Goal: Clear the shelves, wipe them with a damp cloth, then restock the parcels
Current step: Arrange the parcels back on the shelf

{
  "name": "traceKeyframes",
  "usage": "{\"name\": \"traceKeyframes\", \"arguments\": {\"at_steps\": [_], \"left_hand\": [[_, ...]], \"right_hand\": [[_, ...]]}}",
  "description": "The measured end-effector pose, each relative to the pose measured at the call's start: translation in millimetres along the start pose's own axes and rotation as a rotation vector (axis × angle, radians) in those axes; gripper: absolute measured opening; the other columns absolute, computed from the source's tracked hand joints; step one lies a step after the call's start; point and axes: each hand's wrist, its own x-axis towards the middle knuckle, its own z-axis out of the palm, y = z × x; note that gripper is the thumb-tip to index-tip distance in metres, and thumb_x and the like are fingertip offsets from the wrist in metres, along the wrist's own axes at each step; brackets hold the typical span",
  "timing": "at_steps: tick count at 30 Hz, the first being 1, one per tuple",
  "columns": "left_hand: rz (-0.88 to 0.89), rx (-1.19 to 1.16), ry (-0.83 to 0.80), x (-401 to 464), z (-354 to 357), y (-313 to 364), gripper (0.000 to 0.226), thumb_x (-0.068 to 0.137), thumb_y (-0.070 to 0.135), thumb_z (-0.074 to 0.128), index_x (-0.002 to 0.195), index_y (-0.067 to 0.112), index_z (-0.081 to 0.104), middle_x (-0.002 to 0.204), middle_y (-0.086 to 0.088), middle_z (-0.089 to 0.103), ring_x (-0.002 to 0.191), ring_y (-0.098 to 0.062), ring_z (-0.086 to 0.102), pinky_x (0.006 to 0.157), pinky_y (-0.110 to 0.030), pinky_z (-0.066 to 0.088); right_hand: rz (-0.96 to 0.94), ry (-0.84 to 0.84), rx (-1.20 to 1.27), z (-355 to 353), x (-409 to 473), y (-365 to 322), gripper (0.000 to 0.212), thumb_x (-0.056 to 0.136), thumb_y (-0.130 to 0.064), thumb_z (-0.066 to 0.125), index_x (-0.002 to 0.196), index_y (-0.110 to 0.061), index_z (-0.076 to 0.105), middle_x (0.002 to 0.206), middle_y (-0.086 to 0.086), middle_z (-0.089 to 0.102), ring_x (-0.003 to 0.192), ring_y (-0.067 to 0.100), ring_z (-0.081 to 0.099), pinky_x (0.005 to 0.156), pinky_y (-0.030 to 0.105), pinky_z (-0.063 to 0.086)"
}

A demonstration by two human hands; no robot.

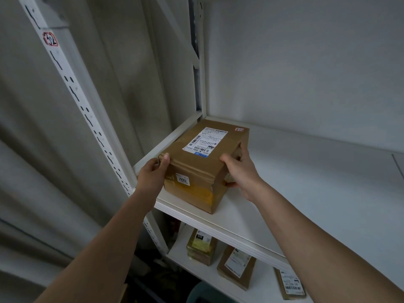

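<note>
Two bare forearms are seen reaching up from the lower corners of the frame. At lower centre, under the arms, a lower shelf (258, 287) of white board is seen, and three brown parcels are counted on it: a small box with a yellow label (200, 248), a flat box with a white label (235, 266) just right of it, and a third parcel (289, 285) farther right, partly cut off by the right forearm.

At centre frame, one cardboard parcel (203, 162) is held by both hands. The left hand (154, 173) is curled round its near left corner, with the thumb laid on the top face. The right hand (239, 169) is clamped on its right side, thumb on top and fingers wrapped down the side wall. The parcel is rectangular, wrapped in glossy brown tape with a yellow band low on the near face; one white shipping label with barcodes is stuck on top, one small white sticker on the near face, and one small red-edged tag at the far right corner. It is resting at the left end of the upper shelf (306, 182), a smooth matt white board.

One perforated white metal upright (87, 114) is seen running diagonally at the left, bearing a red-outlined sticker at upper left. A pale curtain (32, 149) is hung beyond it, and a plain white wall (306, 62) closes the back.
</note>
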Motion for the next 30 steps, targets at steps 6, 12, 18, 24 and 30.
{"name": "traceKeyframes", "arguments": {"at_steps": [6, 12, 18, 24, 30], "left_hand": [[0.025, 0.065, 0.023, -2.4, -1.5, 0.8, 0.058, 0.087, 0.058, 0.055, 0.126, 0.015, 0.057, 0.117, -0.004, 0.059, 0.103, -0.018, 0.057, 0.096, -0.038, 0.049], [0.085, 0.131, 0.045, -19.5, -17.3, 0.9, 0.052, 0.098, 0.051, 0.037, 0.132, 0.014, 0.054, 0.115, 0.002, 0.056, 0.111, -0.018, 0.052, 0.101, -0.036, 0.040], [-0.007, -0.007, -0.014, -38.5, -78.0, -18.1, 0.030, 0.100, 0.026, 0.049, 0.122, 0.007, 0.056, 0.104, -0.010, 0.064, 0.094, -0.024, 0.066, 0.087, -0.037, 0.055], [-0.194, 0.068, -0.187, -65.5, -175.7, -69.7, 0.015, 0.097, 0.016, 0.053, 0.087, 0.009, 0.061, 0.081, -0.012, 0.063, 0.062, -0.022, 0.059, 0.063, -0.031, 0.053], [-0.339, 0.230, -0.172, -85.5, -286.3, -135.3, 0.016, 0.098, 0.019, 0.053, 0.084, 0.013, 0.059, 0.081, -0.007, 0.064, 0.057, -0.016, 0.061, 0.055, -0.023, 0.049]], "right_hand": [[-0.041, 0.020, -0.014, 4.5, -1.1, 5.2, 0.051, 0.094, -0.031, 0.059, 0.137, -0.045, 0.037, 0.107, -0.023, 0.057, 0.105, 0.009, 0.058, 0.098, 0.047, 0.051], [-0.227, 0.354, -0.148, 11.6, -12.5, 12.5, 0.053, 0.095, -0.036, 0.058, 0.142, -0.018, 0.044, 0.137, 0.002, 0.054, 0.125, 0.018, 0.052, 0.108, 0.037, 0.042], [-0.487, 0.617, -0.001, 53.1, -69.2, 8.9, 0.039, 0.078, 0.012, 0.044, 0.072, -0.021, 0.064, 0.078, -0.003, 0.065, 0.074, 0.011, 0.056, 0.068, 0.016, 0.044], [-0.345, 0.367, -0.032, 150.2, -138.5, 41.1, 0.039, 0.074, 0.016, 0.040, 0.052, -0.015, 0.050, 0.056, -0.003, 0.048, 0.057, -0.002, 0.045, 0.058, 0.015, 0.038], [-0.045, -0.055, -0.235, 255.3, -176.2, 110.8, 0.025, 0.092, -0.021, 0.054, 0.071, -0.015, 0.067, 0.067, -0.002, 0.060, 0.066, 0.013, 0.054, 0.068, 0.030, 0.042]]}}
